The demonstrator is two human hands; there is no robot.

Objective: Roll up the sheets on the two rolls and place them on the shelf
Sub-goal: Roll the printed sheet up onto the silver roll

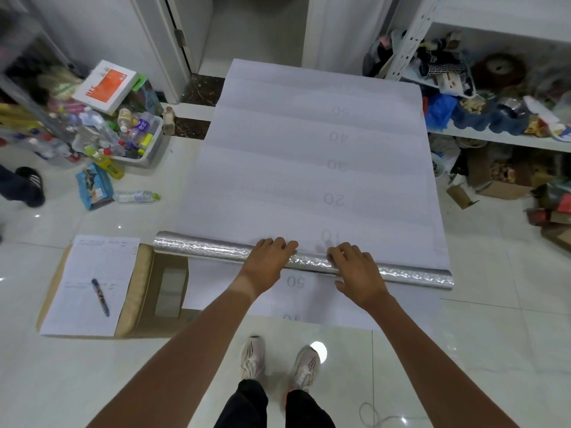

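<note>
A long silver foil roll [204, 251] lies across the floor in front of me. Its white sheet [309, 156], printed with faint numbers, stretches away toward the doorway. A second white sheet [309, 301] with numbers lies flat under the roll, nearer my feet. My left hand [268, 261] rests palm down on the middle of the roll, fingers curled over its top. My right hand [355, 270] presses on the roll a little to the right, fingers over the top as well. The white shelf [506, 139] stands at the right.
A cardboard box [160, 291] with a paper form and a pen [100, 297] sits left of the roll. A bin of bottles [123, 140] and loose bottles crowd the far left. Another person's shoe [31, 183] is at the left edge. The shelf is packed with clutter.
</note>
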